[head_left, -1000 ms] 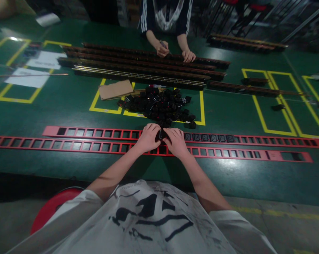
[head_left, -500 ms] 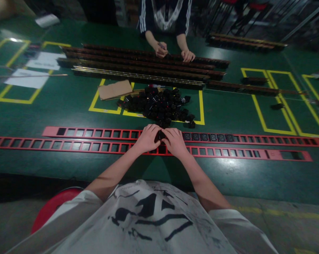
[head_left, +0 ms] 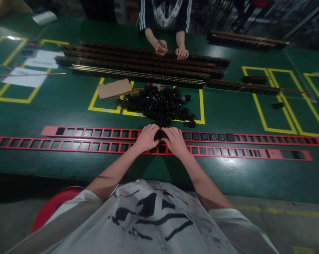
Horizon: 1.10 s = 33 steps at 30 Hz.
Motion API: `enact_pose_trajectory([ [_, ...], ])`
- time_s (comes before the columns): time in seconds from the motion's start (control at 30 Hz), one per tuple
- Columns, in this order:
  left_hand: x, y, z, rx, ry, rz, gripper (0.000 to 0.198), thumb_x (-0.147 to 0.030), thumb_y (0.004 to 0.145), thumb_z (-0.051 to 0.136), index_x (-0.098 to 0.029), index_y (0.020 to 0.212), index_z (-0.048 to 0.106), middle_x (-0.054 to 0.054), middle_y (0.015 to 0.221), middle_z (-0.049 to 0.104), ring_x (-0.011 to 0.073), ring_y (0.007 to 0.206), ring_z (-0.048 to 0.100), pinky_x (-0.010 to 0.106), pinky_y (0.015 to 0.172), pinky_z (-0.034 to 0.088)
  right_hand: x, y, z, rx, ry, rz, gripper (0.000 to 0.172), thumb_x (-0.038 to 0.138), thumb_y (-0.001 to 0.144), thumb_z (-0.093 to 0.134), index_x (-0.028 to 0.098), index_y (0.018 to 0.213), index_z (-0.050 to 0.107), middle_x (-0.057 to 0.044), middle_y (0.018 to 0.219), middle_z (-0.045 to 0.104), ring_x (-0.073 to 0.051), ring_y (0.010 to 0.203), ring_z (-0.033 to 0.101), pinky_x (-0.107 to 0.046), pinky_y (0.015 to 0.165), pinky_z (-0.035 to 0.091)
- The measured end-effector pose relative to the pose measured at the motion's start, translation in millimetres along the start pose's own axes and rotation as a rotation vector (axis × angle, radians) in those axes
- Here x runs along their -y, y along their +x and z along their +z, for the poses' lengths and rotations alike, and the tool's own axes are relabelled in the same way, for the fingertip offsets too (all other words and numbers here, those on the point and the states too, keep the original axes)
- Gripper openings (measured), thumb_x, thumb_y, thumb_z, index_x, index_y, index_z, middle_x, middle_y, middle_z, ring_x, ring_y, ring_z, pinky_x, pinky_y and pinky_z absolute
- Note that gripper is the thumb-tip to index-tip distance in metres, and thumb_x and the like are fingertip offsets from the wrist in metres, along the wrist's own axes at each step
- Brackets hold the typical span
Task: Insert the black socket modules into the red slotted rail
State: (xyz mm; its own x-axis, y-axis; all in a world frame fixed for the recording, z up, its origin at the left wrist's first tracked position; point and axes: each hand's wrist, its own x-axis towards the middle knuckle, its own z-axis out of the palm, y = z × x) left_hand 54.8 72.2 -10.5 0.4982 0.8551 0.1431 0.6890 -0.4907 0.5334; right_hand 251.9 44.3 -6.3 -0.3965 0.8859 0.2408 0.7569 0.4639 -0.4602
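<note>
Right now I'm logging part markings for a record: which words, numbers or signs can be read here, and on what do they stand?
None reads clearly.
On the white shirt: small print near the collar, upside down, too blurred; black brush strokes below, no legible word.
On the white sheets: too blurred.
On the black part held between the left hand and right hand: no marking legible.
On the red strips and the pile of black parts: none visible.

Black socket (head_left: 160,134) pinched between left hand (head_left: 146,137), right hand (head_left: 175,140).
</note>
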Motion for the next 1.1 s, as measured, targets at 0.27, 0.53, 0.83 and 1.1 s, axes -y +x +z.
enact_pose_trajectory([
  [0.27, -2, -2, -3.1, 0.024, 0.008, 0.031, 0.042, -0.026, 0.083, 0.067, -0.018, 0.123, 0.059, 0.012, 0.122, 0.065, 0.0326, 0.114, 0.061, 0.048, 0.097, 0.048, -1, 0, 0, 0.01, 0.013, 0.014, 0.045, 0.026, 0.098, 0.06, 0.02, 0.143, 0.058, -0.014, 0.131, 0.069, -0.033, 0.123, 0.056, -0.053, 0.103, 0.043],
  [0.53, -2, -3, -5.2, 0.054, -0.02, 0.006, 0.039, -0.02, 0.086, 0.06, -0.016, 0.125, 0.058, 0.012, 0.127, 0.065, 0.0305, 0.12, 0.06, 0.047, 0.1, 0.047, 6, -3, -1, -0.007, -0.11, 0.047, 0.04, 0.033, 0.101, 0.06, 0.015, 0.136, 0.062, -0.014, 0.134, 0.068, -0.029, 0.124, 0.057, -0.048, 0.111, 0.036],
  [0.83, -8, -2, -10.8, 0.078, -0.006, 0.003, 0.037, -0.024, 0.088, 0.061, -0.017, 0.124, 0.059, 0.01, 0.127, 0.066, 0.0287, 0.118, 0.06, 0.044, 0.099, 0.046, 11, -8, -2, 0.021, -0.176, 0.145, 0.036, 0.033, 0.102, 0.055, 0.018, 0.134, 0.063, -0.014, 0.136, 0.066, -0.028, 0.125, 0.056, -0.05, 0.116, 0.026],
  [1.1, -6, -3, -18.2, 0.108, 0.072, 0.019, 0.038, -0.029, 0.09, 0.064, -0.021, 0.126, 0.06, 0.006, 0.127, 0.067, 0.0277, 0.116, 0.061, 0.045, 0.1, 0.045, 14, -7, -4, 0.035, -0.221, 0.133, 0.042, 0.033, 0.101, 0.057, 0.018, 0.14, 0.059, -0.014, 0.136, 0.064, -0.028, 0.124, 0.055, -0.05, 0.115, 0.027],
])
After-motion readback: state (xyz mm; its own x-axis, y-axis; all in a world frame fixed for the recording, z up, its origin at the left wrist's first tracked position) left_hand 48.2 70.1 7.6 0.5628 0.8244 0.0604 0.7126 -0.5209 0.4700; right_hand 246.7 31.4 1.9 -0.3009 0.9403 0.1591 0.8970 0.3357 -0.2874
